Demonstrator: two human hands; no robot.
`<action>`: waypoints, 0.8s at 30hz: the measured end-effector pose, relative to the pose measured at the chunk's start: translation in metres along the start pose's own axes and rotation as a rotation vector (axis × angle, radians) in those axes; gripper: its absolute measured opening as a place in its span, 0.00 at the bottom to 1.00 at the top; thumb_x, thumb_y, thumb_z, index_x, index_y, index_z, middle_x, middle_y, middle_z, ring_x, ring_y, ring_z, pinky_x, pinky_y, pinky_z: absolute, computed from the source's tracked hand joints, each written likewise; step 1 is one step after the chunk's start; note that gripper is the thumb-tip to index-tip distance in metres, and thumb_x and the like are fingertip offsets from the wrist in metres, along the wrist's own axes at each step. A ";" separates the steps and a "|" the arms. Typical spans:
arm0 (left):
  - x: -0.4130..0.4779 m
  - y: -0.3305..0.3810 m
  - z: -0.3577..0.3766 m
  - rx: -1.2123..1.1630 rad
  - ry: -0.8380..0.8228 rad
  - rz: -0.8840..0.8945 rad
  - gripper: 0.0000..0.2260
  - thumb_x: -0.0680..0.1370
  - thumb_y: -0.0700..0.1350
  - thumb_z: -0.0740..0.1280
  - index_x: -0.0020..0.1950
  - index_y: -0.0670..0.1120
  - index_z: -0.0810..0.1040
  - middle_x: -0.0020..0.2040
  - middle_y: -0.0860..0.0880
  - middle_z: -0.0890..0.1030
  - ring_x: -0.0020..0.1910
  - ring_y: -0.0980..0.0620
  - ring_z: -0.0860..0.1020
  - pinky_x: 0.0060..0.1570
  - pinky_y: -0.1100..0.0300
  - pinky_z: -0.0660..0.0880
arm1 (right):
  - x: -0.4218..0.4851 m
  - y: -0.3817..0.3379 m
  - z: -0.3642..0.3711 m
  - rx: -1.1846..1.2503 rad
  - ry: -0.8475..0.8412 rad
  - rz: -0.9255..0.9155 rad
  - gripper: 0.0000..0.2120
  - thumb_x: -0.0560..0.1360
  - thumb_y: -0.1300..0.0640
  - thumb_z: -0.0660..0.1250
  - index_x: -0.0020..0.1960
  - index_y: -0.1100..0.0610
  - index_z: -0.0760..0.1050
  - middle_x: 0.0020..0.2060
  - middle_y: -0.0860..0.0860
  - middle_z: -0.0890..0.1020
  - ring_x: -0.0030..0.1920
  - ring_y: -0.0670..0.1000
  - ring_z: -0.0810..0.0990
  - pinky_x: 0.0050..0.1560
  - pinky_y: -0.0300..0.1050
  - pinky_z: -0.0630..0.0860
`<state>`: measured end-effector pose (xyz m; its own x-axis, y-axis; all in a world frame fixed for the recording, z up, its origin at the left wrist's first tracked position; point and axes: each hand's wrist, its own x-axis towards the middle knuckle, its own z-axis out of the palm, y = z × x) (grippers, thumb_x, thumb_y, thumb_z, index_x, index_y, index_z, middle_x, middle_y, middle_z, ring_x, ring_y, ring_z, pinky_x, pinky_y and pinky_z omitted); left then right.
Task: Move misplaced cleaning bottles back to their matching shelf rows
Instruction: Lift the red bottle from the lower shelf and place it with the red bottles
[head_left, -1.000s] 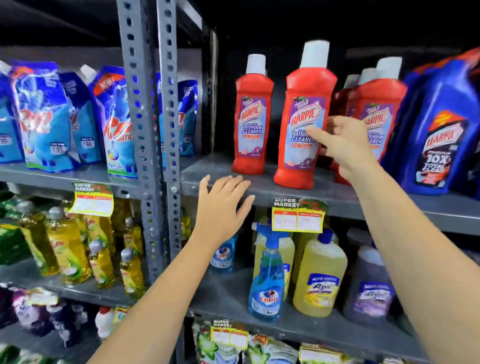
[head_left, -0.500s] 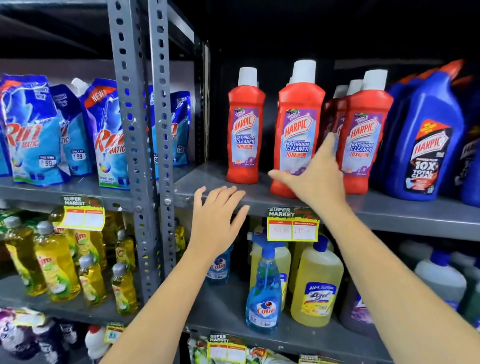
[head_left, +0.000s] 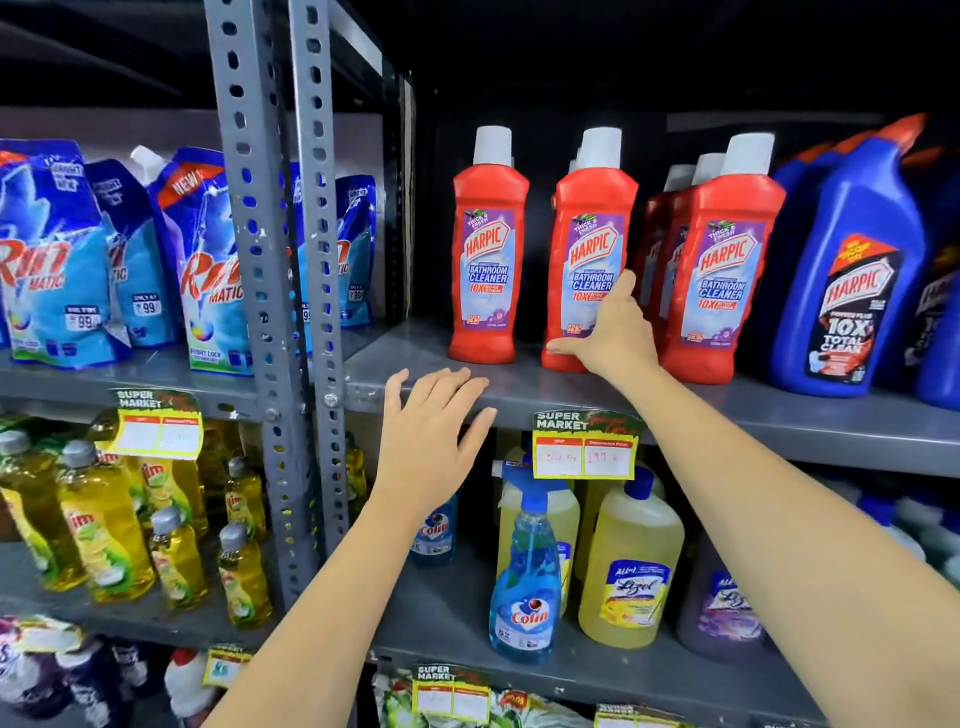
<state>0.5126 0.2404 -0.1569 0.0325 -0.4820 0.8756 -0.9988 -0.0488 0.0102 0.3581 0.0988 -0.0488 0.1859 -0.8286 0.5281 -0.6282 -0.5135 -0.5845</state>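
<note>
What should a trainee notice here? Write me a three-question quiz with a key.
1. True or false: the right hand is at the lower part of the second red Harpic bottle from the left.
2. Which products stand directly right of the red bottles on the same shelf? A. Rin pouches B. blue Harpic bottles C. yellow Lizol bottles
3. Short answer: what is the left hand holding?

Key: 1. True. 2. B. 3. Nothing; its fingers are spread open by the shelf's front edge.
</note>
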 end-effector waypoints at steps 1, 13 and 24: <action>0.000 0.000 0.000 0.000 0.002 0.002 0.16 0.81 0.53 0.58 0.61 0.48 0.78 0.60 0.49 0.80 0.62 0.50 0.75 0.69 0.44 0.56 | 0.003 0.001 0.001 -0.006 -0.008 0.001 0.55 0.60 0.48 0.83 0.73 0.62 0.52 0.65 0.60 0.74 0.63 0.64 0.76 0.60 0.57 0.74; 0.001 0.000 0.002 -0.001 0.016 -0.004 0.16 0.81 0.53 0.58 0.61 0.47 0.78 0.59 0.49 0.80 0.61 0.50 0.75 0.68 0.44 0.59 | 0.007 0.018 0.003 0.075 0.001 -0.062 0.54 0.62 0.46 0.81 0.75 0.58 0.52 0.65 0.55 0.77 0.64 0.60 0.77 0.62 0.55 0.72; 0.000 -0.001 0.004 0.011 0.016 0.012 0.16 0.81 0.53 0.58 0.62 0.47 0.78 0.60 0.49 0.80 0.62 0.49 0.74 0.68 0.44 0.57 | 0.006 0.018 0.002 0.084 -0.008 -0.029 0.54 0.62 0.45 0.81 0.75 0.56 0.51 0.65 0.54 0.76 0.64 0.60 0.77 0.62 0.55 0.73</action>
<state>0.5142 0.2367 -0.1593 0.0203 -0.4684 0.8833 -0.9986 -0.0529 -0.0052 0.3491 0.0836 -0.0571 0.2092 -0.8144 0.5413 -0.5571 -0.5542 -0.6185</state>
